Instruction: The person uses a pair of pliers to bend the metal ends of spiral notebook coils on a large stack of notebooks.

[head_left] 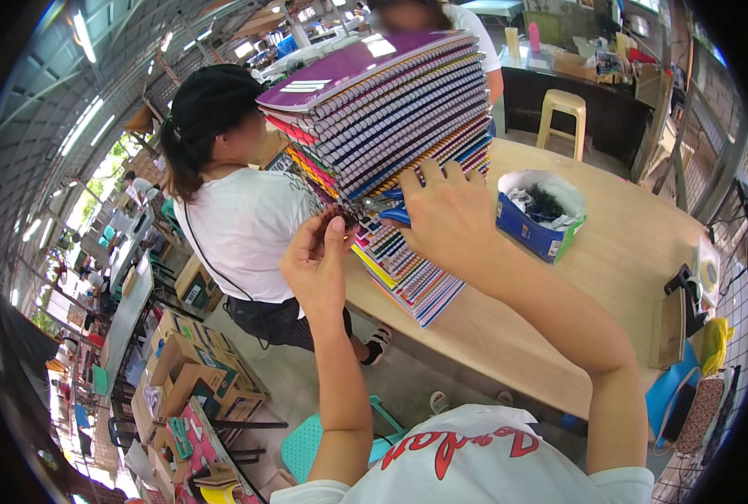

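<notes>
1. A tall stack of spiral-bound notebooks [382,118], topped by a purple cover, stands on a pale wooden table [626,227] as a worker in a white printed shirt [483,466] reaches up to its near side with both bare hands.

2. The worker's right hand [449,210] lies against the stack's near face, its fingers bent and slightly spread, closed around blue-handled pliers [393,207]; the thumb is hidden from view.

3. The metal nose of the pliers points left, to the stack's near left corner. Whether the tips grip a wire there cannot be told.

4. The left hand [315,256] is raised just beside that same corner, thumb and forefinger pinched together on a dark wire coil [346,220], with no visible gap between them. Whether the coil is attached to a notebook is unclear.

5. To the right of the stack, on the table, an open blue-and-green carton [525,235] holds a dark tangle [545,204] and pale crumpled material.

6. Just left of the stack is a co-worker in a white top and dark cap [240,218]; a second person [481,25] is partly hidden behind it.

7. Beyond the stack, to its right, stands a cream stool [564,102].
</notes>
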Motion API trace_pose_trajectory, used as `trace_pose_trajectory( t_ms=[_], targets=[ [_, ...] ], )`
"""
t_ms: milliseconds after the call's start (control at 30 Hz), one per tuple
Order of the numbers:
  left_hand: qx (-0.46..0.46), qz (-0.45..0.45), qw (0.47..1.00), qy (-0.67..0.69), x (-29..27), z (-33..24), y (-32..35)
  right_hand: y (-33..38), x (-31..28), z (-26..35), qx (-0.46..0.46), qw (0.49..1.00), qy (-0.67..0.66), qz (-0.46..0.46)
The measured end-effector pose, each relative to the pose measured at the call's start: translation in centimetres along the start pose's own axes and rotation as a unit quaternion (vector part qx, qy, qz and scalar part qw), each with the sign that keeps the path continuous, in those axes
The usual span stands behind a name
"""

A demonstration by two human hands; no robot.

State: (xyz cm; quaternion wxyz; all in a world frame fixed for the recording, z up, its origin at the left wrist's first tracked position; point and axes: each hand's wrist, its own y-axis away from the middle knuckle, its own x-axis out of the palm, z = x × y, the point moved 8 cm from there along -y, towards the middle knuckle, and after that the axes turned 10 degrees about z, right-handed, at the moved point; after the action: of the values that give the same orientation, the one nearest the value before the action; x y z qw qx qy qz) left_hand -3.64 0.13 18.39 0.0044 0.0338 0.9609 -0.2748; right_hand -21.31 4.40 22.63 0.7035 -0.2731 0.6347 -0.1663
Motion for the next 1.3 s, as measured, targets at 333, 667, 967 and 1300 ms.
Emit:
trace_pose_trajectory(
  t_ms=[333,667,967,1300],
  targets=[
    [-0.010,-0.008,1.000,0.015,-0.5,0.5,-0.2,-0.2,0.3,-0.7,-0.013,0.996,-0.071,0.046],
    [0.009,0.027,0.999,-0.040,-0.6,-1.4,-1.3,-0.9,-0.7,0.4,-0.009,0.999,-0.029,-0.014],
    [0.008,0.020,0.998,-0.061,-0.8,-1.6,-1.2,-1.9,0.8,0.2,-0.039,0.996,-0.062,0.041],
    [-0.078,0.081,0.991,0.077,0.7,2.3,3.9,6.0,-5.7,-11.7,0.102,0.970,-0.203,-0.088]
  ],
)
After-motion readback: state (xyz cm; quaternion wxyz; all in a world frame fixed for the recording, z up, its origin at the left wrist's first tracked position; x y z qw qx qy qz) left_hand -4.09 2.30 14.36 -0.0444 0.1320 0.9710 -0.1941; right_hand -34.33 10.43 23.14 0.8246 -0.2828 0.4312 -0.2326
